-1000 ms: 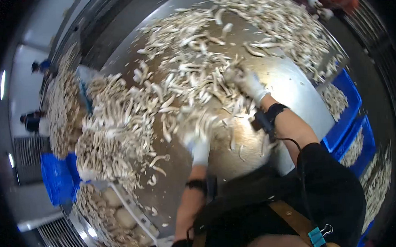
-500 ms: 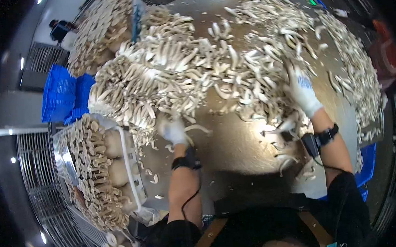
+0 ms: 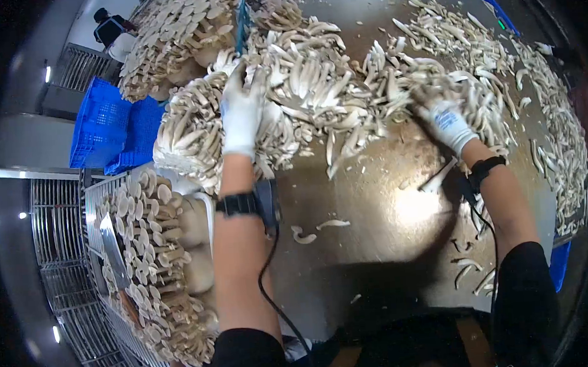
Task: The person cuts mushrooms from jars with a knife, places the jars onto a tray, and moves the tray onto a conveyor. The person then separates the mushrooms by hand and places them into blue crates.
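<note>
My left hand [image 3: 242, 113], in a white glove, lies over a heap of cut mushrooms [image 3: 312, 79] at the left of the metal table, its fingers stretched out and apart. Farther right, my gloved right hand [image 3: 445, 119] touches the near edge of another pile of mushroom pieces [image 3: 482, 90]. Motion smears its fingers, so I cannot make out their grip. A few loose mushroom pieces [image 3: 333, 224] lie on the bare metal table [image 3: 364, 246] nearer my body.
At the left, whole mushroom clusters [image 3: 154, 250] stand on a wire rack beside a knife [image 3: 113, 249]. More clusters [image 3: 180, 36] are stacked behind blue crates [image 3: 102, 130]. A long mushroom heap [image 3: 564, 143] lines the right side. Another person [image 3: 110, 30] stands far left.
My left hand has moved away from me, from the near edge of the left heap onto its top. My right hand has shifted slightly, and the right pile's near edge sits farther back.
</note>
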Tool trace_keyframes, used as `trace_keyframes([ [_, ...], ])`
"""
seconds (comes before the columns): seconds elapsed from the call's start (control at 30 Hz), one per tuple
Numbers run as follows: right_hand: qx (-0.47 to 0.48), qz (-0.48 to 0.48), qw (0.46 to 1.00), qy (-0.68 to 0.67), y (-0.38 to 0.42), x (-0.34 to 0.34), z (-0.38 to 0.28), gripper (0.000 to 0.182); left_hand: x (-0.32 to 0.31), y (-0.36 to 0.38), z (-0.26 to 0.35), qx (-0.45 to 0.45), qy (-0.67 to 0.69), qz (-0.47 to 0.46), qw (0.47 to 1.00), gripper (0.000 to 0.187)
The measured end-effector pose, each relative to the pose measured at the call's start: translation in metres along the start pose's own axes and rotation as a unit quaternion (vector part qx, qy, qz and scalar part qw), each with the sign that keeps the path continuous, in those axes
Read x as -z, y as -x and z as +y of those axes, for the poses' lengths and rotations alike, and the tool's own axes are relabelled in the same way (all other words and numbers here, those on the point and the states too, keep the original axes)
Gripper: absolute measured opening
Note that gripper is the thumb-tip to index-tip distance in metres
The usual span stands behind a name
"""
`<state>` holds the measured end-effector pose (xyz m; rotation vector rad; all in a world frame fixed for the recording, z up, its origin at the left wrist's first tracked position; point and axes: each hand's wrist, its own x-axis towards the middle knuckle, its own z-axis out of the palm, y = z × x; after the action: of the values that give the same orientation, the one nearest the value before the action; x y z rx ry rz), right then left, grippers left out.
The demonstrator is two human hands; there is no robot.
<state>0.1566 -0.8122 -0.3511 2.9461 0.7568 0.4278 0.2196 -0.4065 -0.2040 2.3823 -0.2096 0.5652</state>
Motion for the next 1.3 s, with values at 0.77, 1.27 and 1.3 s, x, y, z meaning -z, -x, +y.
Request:
trace_keyframes([
  [0.77,-0.316,0.007,0.530,-0.787,-0.081,0.005,-0.099,0.040,-0.103,0.029,0.064,0.142,0.284,-0.275,0.907,0.061],
  [1.27,-0.102,0.124,0.839,-0.520,0.172,0.151,-0.137,0.081,-0.060,0.291,0.115,-0.149,0.342,-0.289,0.882,0.085],
  [1.3,-0.121,0.045,0.833,-0.538,0.207,0.114,-0.149,0.084,-0.070,0.323,0.103,-0.157,0.054,-0.352,0.921,0.085],
])
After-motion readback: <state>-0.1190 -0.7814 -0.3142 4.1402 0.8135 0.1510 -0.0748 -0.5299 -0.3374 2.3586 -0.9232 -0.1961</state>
